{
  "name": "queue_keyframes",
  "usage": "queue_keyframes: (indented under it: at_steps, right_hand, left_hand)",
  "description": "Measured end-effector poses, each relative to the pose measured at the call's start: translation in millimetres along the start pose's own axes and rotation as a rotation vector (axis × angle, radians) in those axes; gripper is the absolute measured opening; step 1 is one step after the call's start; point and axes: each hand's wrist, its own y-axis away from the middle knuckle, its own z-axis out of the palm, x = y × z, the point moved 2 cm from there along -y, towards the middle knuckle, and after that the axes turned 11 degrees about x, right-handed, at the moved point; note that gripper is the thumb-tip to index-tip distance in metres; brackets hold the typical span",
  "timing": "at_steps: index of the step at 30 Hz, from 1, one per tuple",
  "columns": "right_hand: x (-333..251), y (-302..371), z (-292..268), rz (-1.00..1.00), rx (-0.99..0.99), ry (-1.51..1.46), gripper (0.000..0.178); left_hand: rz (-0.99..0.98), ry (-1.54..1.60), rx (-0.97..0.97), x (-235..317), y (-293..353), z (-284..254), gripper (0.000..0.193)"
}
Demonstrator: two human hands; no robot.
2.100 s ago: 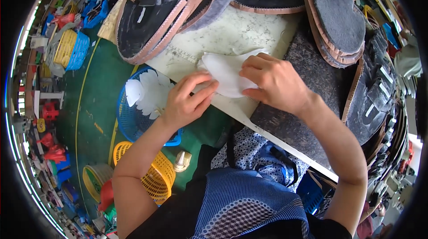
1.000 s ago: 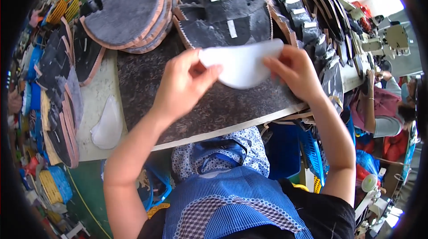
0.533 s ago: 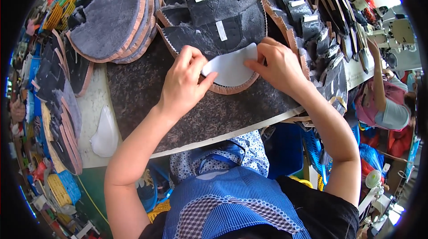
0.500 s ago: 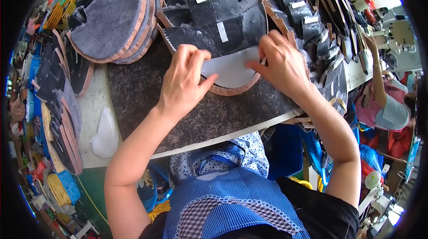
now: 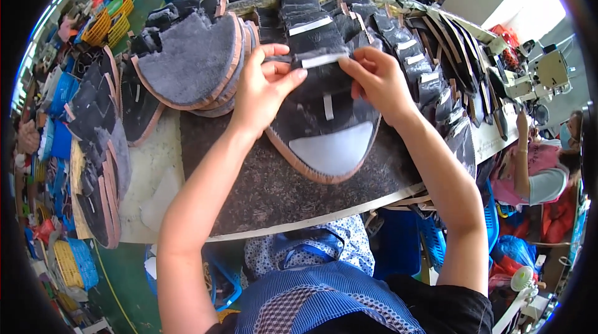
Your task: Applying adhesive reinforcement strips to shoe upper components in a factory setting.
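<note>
In the middle lies a dark, rounded shoe-upper-like piece [image 5: 305, 119] with a tan edge band. A pale grey-white curved patch [image 5: 333, 147] sits on its rounded near end, and a short white strip [image 5: 328, 107] stands lengthwise above it. At its far end, my left hand [image 5: 265, 88] and my right hand [image 5: 377, 85] pinch the dark material, on either side of a crosswise white strip [image 5: 324, 60]. Fingers hide exactly which layer they grip. Beyond them, similar dark pieces [image 5: 299, 7] overlap in a row.
Grey fuzzy rounded pieces [image 5: 190, 60] are stacked left of my left hand. More dark pieces [image 5: 93, 103] lie at the far left, and others [image 5: 417, 63] line the right. A dark mat [image 5: 249, 197] covers part of the white table [image 5: 152, 191]. A person in pink [image 5: 529, 169] is at the right.
Both hands have left the pale patch and moved to the far end of the dark piece. The patch now lies uncovered on it. The view has shifted, showing more beyond the table.
</note>
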Motion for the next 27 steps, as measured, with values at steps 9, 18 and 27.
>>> queue_keyframes:
  at_steps: [9, 18, 27]
  right_hand:
    - [-48.8, 77.6, 14.0, 0.120, 0.098, -0.252, 0.024]
    - [-38.0, 75.3, 99.3, 0.232, -0.342, -0.146, 0.023]
    - [8.4, 80.2, 135.7, -0.600, -0.443, 0.213, 0.029]
  left_hand:
    - [-0.195, 0.454, 0.193, 40.3, 71.4, -6.0, 0.038]
    - [-0.225, 0.223, -0.037, 41.3, 101.7, -92.6, 0.052]
    - [0.347, -0.917, 0.039, -27.7, 132.1, -163.0, 0.071]
